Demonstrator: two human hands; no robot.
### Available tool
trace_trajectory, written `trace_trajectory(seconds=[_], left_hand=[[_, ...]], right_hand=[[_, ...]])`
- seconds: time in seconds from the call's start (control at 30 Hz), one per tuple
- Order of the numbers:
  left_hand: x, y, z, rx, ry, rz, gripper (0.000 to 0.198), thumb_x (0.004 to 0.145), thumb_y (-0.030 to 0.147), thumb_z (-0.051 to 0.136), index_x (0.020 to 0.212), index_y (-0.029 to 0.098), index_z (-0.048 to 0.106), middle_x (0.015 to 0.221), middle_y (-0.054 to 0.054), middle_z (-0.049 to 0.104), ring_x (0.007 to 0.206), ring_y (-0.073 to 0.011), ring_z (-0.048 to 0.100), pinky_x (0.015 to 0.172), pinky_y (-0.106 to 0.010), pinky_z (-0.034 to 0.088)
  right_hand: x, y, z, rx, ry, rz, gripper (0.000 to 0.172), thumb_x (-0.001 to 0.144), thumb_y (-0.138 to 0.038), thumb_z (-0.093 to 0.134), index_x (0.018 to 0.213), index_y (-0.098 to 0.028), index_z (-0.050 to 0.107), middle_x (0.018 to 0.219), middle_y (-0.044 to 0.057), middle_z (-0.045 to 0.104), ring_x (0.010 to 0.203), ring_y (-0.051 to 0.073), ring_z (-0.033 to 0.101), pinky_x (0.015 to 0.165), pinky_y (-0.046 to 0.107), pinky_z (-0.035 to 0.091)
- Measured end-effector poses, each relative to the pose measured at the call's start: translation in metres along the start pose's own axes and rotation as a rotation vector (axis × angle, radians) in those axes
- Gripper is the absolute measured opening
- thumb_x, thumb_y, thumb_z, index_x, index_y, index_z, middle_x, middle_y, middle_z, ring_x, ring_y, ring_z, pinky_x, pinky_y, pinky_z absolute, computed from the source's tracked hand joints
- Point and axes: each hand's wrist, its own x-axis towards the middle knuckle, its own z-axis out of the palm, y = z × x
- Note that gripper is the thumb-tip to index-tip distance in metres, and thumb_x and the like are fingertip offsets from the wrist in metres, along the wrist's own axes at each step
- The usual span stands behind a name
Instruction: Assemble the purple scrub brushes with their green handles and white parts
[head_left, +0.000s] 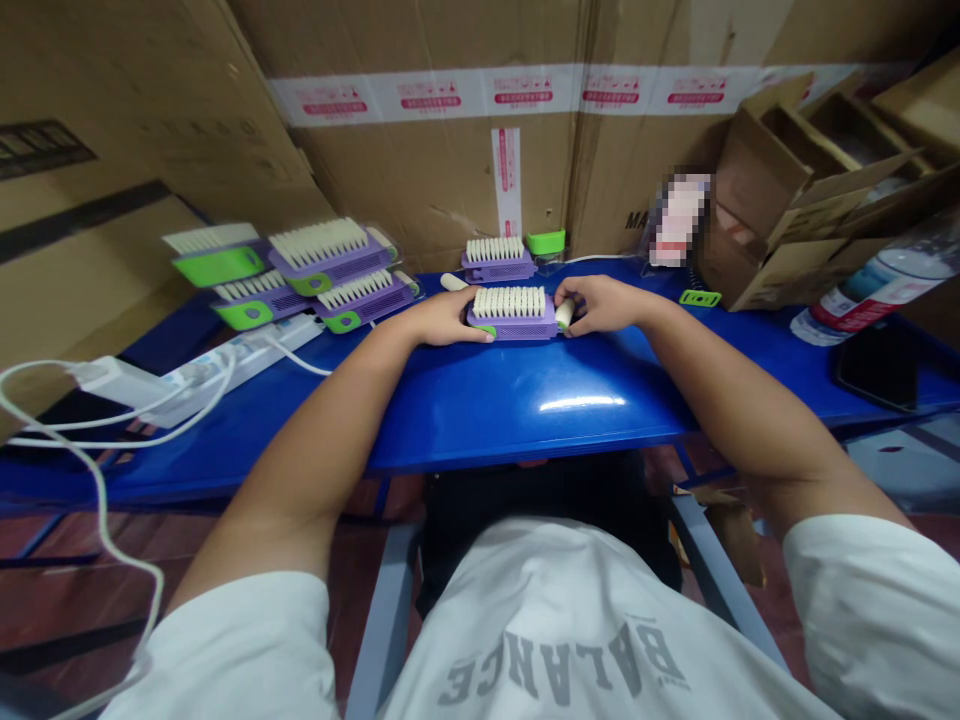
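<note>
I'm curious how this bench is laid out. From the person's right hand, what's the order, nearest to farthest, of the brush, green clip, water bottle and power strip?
From the right hand, in the head view:
1. brush: touching, to the hand's left
2. green clip: just right, on the table
3. water bottle: far right
4. power strip: far left

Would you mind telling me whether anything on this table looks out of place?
Yes: the purple-and-green brushes at the left lie overlapping at skewed angles, unlike the single square-set brush by the wall.
</note>
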Motion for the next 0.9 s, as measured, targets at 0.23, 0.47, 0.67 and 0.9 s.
trace_trajectory(seconds=[0.23,0.47,0.67,0.9], left_hand=[[-0.0006,0.0005,-0.0006,0.004,0.002,-0.008,0.097,0.089,0.062,0.091,0.172,0.025,0.057,0.175,-0.014,0.067,0.158,-0.0418,0.068,0.131,-0.048,0.053],[-0.0008,0.0002,-0.0006,-0.008,0.011,0.003,0.097,0.088,0.061,0.092,0.171,0.025,0.058,0.174,-0.013,0.069,0.156,-0.0418,0.07,0.13,-0.049,0.055],[-0.0008,0.0007,-0.0009,0.006,0.008,-0.004,0.097,0.089,0.061,0.092,0.172,0.026,0.057,0.175,-0.013,0.068,0.157,-0.0418,0.069,0.13,-0.048,0.055],[-0.0011,0.0,-0.0005,-0.014,0.009,0.001,0.097,0.088,0.062,0.091,0.172,0.026,0.057,0.175,-0.014,0.068,0.158,-0.0422,0.068,0.131,-0.05,0.053]], right_hand=[[-0.0006,-0.0023,0.0,0.003,-0.007,-0.011,0.049,0.07,-0.024,0.091,0.117,-0.024,0.078,0.107,0.003,0.085,0.093,0.027,0.077,0.085,0.035,0.058],[-0.0001,-0.0028,-0.0004,0.022,-0.001,-0.012,0.052,0.071,-0.04,0.099,0.116,-0.021,0.081,0.109,0.006,0.085,0.094,0.027,0.077,0.085,0.035,0.057],[0.0034,-0.0017,0.0047,0.002,0.077,0.034,0.056,0.069,-0.042,0.102,0.118,-0.022,0.083,0.107,0.006,0.087,0.096,0.028,0.078,0.088,0.037,0.058],[0.006,-0.0048,0.009,0.001,0.103,0.071,0.062,0.066,-0.04,0.102,0.122,-0.021,0.082,0.113,0.009,0.088,0.099,0.031,0.08,0.09,0.038,0.06]])
